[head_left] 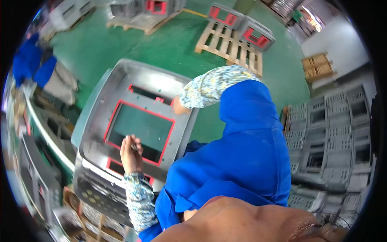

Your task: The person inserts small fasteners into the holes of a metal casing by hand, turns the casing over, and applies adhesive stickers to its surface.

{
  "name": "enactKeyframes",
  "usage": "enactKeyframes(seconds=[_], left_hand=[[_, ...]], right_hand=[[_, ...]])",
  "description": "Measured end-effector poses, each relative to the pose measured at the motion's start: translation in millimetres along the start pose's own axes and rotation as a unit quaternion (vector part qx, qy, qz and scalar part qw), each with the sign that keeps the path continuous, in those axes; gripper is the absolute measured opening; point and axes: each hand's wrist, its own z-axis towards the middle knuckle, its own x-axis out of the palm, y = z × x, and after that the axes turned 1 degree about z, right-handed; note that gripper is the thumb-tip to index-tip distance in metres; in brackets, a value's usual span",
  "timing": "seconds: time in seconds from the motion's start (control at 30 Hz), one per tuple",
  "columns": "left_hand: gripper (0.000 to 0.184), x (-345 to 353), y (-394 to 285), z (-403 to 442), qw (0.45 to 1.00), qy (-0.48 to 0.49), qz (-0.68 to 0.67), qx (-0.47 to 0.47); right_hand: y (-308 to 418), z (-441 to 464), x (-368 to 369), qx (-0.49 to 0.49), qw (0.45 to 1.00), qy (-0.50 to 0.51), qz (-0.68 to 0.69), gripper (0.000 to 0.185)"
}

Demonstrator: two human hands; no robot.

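Observation:
A large grey metal housing (94, 133) stands before me, with red edging (174, 133) around its rectangular openings. My left hand (131, 155) is above the near end of the large opening, its fingers curled around a small piece that looks metallic; its kind is too small to tell. At the housing's right side, my right hand (179, 106) lies close to the narrow slot and the red-edged corner. Its fingers are mostly hidden, so whether it grips anything does not show. Both arms wear patterned sleeves.
Wooden pallets (219, 46) with grey red-edged units (256, 34) stand on the green floor. Another person in blue (30, 60) bends over at the left. Boxes of small parts (90, 215) sit at lower left; stacked grey panels (330, 137) stand at the right.

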Motion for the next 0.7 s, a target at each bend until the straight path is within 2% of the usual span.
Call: enactKeyframes(seconds=[0.17, 0.33, 0.47, 0.53, 0.57, 0.7], left_hand=[[0.016, 2.7, -2.6, -2.6, 1.0, 0.005, -0.01, -0.011], [0.015, 0.6, -2.4, -2.2, 1.0, -0.001, -0.002, -0.008], [0.015, -0.5, -2.0, -2.2, 1.0, 0.0, -0.003, -0.008], [0.015, -0.3, -2.0, -1.6, 1.0, 0.003, -0.001, -0.007], [0.016, -0.5, -1.8, -1.5, 1.0, -0.001, 0.0, -0.007], [0.017, -0.9, -2.4, -1.6, 1.0, -0.001, 0.001, -0.011]], right_hand=[[-4.6, -27.5, 12.8, 0.063, 0.997, -0.03, 0.036, 0.019], [-24.8, -34.7, 10.6, 0.079, 0.995, -0.044, 0.047, 0.019], [-9.9, -29.4, 2.8, 0.085, 0.993, -0.053, 0.056, 0.02], [-4.7, -57.5, 25.2, 0.09, 0.993, -0.056, 0.058, 0.02], [-13.8, -31.6, -1.5, 0.092, 0.992, -0.057, 0.06, 0.02], [-5.4, -33.4, -7.9, 0.099, 0.991, -0.06, 0.06, 0.021]])
